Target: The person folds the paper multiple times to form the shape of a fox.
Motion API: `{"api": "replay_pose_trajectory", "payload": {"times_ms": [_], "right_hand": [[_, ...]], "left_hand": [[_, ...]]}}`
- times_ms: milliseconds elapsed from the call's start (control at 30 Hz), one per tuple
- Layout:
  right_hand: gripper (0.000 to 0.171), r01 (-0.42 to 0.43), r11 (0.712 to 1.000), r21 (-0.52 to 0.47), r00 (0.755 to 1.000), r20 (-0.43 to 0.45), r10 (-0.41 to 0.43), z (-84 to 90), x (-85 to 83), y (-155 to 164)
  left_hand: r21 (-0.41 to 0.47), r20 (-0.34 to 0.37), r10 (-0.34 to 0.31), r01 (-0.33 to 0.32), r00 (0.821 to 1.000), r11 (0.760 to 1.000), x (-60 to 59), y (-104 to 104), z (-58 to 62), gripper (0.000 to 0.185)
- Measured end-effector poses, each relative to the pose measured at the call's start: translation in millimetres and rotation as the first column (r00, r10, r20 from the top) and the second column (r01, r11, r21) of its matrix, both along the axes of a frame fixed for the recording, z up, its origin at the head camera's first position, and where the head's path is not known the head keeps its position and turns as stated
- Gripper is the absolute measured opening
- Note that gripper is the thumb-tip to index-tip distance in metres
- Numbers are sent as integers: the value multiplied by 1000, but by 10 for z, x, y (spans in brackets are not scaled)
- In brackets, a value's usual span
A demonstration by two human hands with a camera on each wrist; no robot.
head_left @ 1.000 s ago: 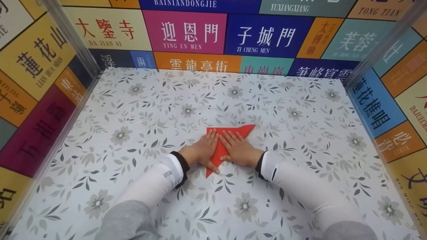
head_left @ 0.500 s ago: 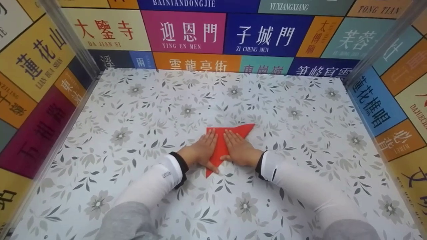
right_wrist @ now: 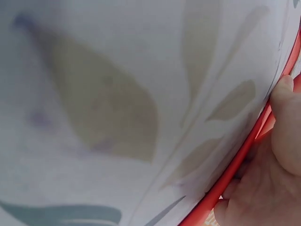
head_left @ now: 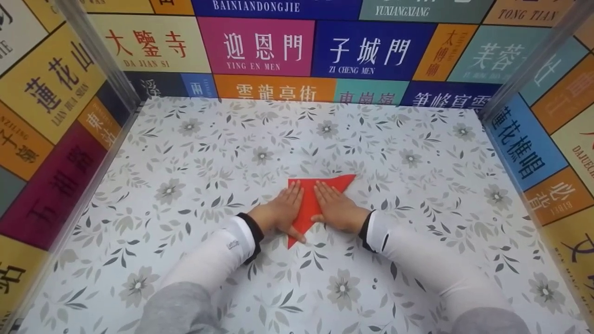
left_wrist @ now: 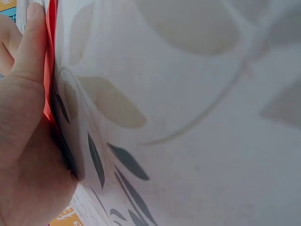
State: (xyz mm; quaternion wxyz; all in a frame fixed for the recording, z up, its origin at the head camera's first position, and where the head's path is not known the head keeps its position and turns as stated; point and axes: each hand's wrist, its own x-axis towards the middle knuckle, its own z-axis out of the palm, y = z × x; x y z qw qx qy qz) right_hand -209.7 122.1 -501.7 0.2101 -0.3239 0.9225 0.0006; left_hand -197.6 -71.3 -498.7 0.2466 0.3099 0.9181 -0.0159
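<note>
head cam overhead, wrist cams tabletop-close

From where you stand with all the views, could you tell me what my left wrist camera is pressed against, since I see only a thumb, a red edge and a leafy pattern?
Observer: The red edge is a folded red paper, lying flat on the floral table cover.
Operator: Thank you. Is the other hand on it too?
Observer: Yes, the right hand lies flat on its right side, and the left hand on its left.
Operator: What shape is the paper?
Observer: One point sticks out to the upper right, another towards the person.
</note>
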Motion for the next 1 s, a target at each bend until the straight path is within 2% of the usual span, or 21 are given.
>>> {"api": "replay_pose_trajectory", "payload": {"times_ms": [433,833,1000], "right_hand": [[86,46,998,-39,998,50,-44,8,-90,122],[84,74,995,-67,996,59,-70,-50,-240,277],[83,106,988,-111,993,66,-99,-61,-345,404]], "left_hand": [[-18,16,10,-10,1000,1000,10,9,46,133],[-10,9,15,-15,1000,1000,15,3,24,133],[-2,16,22,-22,1000,1000,23,3,25,133]]}}
